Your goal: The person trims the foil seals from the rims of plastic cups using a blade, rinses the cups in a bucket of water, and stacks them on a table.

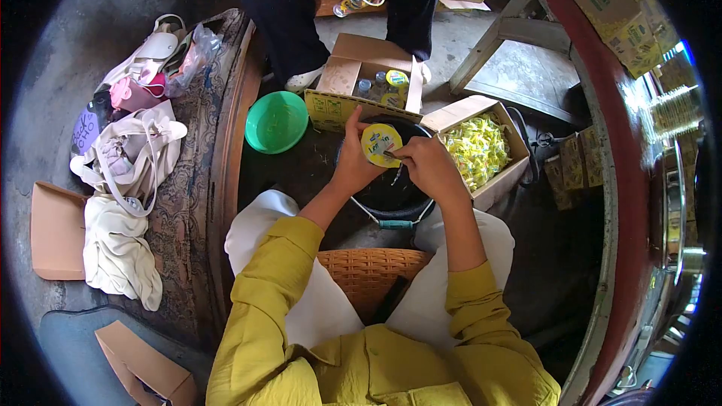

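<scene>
Left hand (pixel 356 165) grasps a round yellow-topped container (pixel 380 143) over the black plastic bucket (pixel 385 200) | right hand (pixel 427 166) pinches a slender dark tool (pixel 390 154) at its top's edge | top on, work seemingly unfinished | beyond, brown cardboard box (pixel 341 75) holds similar containers (pixel 396 78)

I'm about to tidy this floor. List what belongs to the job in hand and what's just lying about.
Likely part of the job:
Lidded cup in the left hand, right hand at its lid
Black bucket below
Carton of cups
Yellow packets in a box

Likely just lying about:
White bag
Cream cloth
</scene>
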A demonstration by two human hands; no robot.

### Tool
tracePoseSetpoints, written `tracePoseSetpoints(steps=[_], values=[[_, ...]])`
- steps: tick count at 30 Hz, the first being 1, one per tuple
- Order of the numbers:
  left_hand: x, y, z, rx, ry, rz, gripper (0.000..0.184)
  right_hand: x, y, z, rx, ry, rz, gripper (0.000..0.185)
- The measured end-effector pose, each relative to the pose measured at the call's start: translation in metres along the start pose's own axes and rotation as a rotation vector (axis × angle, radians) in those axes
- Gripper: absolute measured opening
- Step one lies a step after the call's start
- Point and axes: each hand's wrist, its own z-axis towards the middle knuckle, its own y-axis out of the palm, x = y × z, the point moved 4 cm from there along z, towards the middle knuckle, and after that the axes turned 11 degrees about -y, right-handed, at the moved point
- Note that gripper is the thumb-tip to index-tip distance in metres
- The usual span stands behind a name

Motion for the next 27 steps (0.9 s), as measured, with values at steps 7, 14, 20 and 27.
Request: tracePoseSetpoints(steps=[7,14,20,27], values=[[-0.008,0.006,0.004,-0.018,-0.047,0.030,0.109,0.007,-0.006,-0.006,0.046,-0.012,-0.021,0.016],[-0.021,0.010,0.008,0.025,-0.031,-0.028,0.106,0.022,-0.017,-0.015,0.100,0.037,-0.052,0.018],[-0.038,0.018,0.009,0.010,-0.023,0.142,0.101,0.032,-0.035,-0.023,0.201,0.132,0.087,0.017],[-0.033,0.035,-0.001,-0.080,0.040,0.736,0.095,0.034,-0.043,-0.029,0.258,0.158,0.142,0.019]])
